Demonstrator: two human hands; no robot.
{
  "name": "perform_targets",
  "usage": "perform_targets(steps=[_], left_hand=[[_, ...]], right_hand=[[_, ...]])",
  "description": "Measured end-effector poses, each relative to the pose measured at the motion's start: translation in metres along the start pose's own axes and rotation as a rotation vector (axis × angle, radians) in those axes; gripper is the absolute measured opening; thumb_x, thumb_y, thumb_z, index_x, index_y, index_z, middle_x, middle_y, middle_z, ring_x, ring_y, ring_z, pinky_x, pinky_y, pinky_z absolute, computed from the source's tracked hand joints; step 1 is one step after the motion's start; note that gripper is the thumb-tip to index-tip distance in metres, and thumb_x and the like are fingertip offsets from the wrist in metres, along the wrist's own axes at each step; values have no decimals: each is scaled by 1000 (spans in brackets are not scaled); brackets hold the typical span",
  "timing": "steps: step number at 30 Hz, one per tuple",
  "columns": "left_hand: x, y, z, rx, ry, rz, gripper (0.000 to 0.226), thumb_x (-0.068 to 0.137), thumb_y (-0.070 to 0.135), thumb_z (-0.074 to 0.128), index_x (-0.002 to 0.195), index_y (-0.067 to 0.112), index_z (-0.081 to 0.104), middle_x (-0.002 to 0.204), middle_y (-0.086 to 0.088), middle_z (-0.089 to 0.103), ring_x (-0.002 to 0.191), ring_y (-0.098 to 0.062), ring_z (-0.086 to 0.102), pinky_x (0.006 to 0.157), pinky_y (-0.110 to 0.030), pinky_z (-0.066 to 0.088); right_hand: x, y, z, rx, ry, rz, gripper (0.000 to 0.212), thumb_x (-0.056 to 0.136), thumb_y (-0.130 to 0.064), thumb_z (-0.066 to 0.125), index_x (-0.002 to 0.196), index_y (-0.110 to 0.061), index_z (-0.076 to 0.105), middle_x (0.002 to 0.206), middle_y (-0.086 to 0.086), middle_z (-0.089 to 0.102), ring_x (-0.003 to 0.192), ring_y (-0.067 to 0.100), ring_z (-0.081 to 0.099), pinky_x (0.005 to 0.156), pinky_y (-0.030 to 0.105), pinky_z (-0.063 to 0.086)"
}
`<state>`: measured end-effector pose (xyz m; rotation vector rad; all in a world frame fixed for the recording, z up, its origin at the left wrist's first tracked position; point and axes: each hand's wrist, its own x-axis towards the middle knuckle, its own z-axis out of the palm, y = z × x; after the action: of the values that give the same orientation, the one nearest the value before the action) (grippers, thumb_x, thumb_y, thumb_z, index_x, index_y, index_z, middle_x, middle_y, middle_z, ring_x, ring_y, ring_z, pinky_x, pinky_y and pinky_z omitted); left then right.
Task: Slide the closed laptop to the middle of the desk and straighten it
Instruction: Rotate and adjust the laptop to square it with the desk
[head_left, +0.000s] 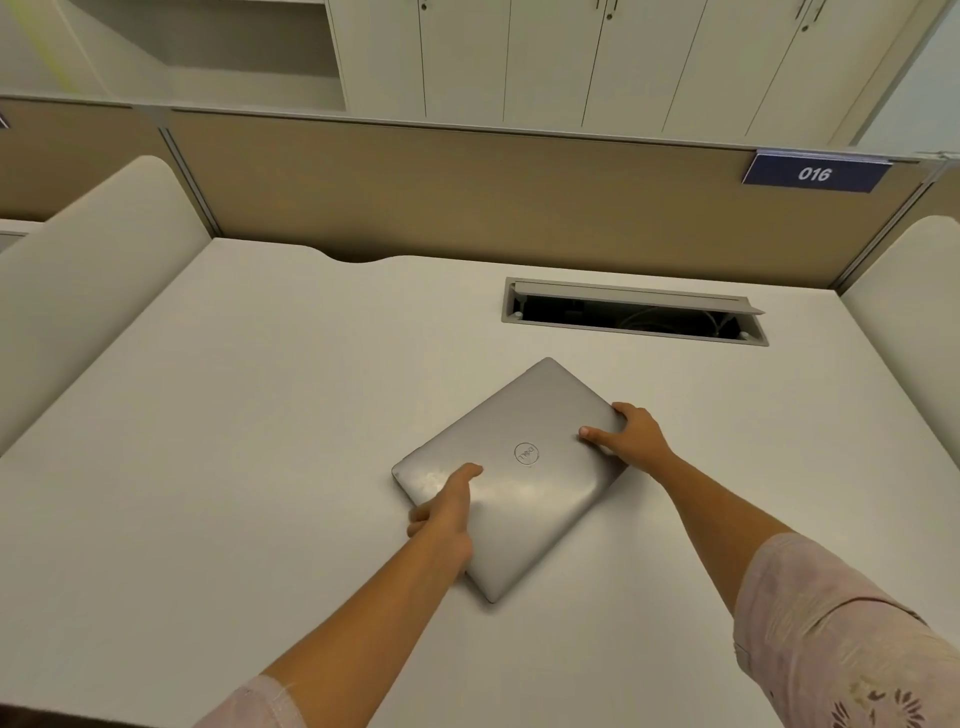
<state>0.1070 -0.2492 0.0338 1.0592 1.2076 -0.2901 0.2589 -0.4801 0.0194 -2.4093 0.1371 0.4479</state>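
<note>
Gripping the closed silver metal laptop (519, 478) at opposite edges, we clasp it with our left hand (444, 512) and right hand (631, 434), thumbs on top; it lies skewed, near the middle of the white desk (234, 415).

Closed laptop (511, 478), centre of the frame: lid of brushed-looking silver metal, satin finish, with soft reflections and faint smudges near its lower-left part; a round embossed logo (526, 453) sits at mid-lid. Desk (234, 415): smooth, matt off-white laminate. Cable tray (634, 312), upper right of the desk: grey frame and flap, plastic or painted metal, which cannot be told. Partition (467, 192), upper frame: tan, cloth-like, matt panel edged in pale metal trim. Number plate (815, 173), upper right: glossy dark blue. Sleeves (831, 639), lower corners: thin pink cloth with printed floral pattern.
</note>
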Motion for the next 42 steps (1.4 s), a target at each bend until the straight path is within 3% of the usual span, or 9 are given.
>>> perform_targets(steps=[2,5,7,12,15,22,27,33,42], left_hand=[[0,3,0,-20,29,-12,76,45,63,79,74,18,25,97,-4,30,75,-27,34,66,-45,31],[0,6,3,23,97,-6,80,58,65,77,101,14,33,110,-5,24,94,-28,32,82,-48,35],[-1,5,3,81,144,20,87,60,68,74,114,11,36,115,-6,27,96,-28,34,81,-45,34],[0,13,-3,218,157,100,82,61,65,73,109,10,35,105,-6,26,104,-29,37,80,-41,37],[-1,23,-5,285,172,155,82,60,62,75,109,9,35,105,-5,25,106,-30,38,79,-42,38],[4,59,-4,404,138,243,100,54,68,75,123,9,34,113,-5,27,112,-31,37,97,-46,41],[7,71,3,500,153,311,106,63,68,71,140,8,29,131,-5,29,117,-30,33,86,-41,35],[25,71,7,515,120,278,117,51,70,72,143,12,29,131,-4,29,118,-31,36,102,-49,37],[40,82,19,587,103,298,113,55,71,70,144,14,29,137,-5,29,125,-32,35,104,-52,35]], right_hand=[[2,0,-1,52,11,50,93,44,-81,73,112,-17,64,113,5,65,104,28,62,93,46,51],[1,1,5,7,35,120,100,28,-90,64,101,-22,66,106,5,62,101,29,60,89,48,52],[-10,1,10,-36,81,150,102,29,-90,62,108,-25,65,108,5,58,103,29,58,88,49,52],[-32,4,23,16,224,199,89,37,-89,62,97,-25,68,100,4,62,97,29,60,85,47,50],[-48,1,28,120,283,211,72,48,-78,72,94,-23,68,94,3,67,93,30,62,82,41,46],[-72,3,35,295,414,260,61,52,-68,78,88,-21,66,90,3,67,89,31,63,82,44,49],[-79,6,40,327,442,330,62,57,-63,79,96,-17,64,100,8,65,97,33,60,80,44,44],[-81,8,43,326,433,417,71,58,-57,81,114,-18,63,111,12,61,107,35,56,87,49,44],[-78,15,51,346,434,471,69,58,-58,82,109,-15,63,113,13,61,107,36,56,92,54,46]])
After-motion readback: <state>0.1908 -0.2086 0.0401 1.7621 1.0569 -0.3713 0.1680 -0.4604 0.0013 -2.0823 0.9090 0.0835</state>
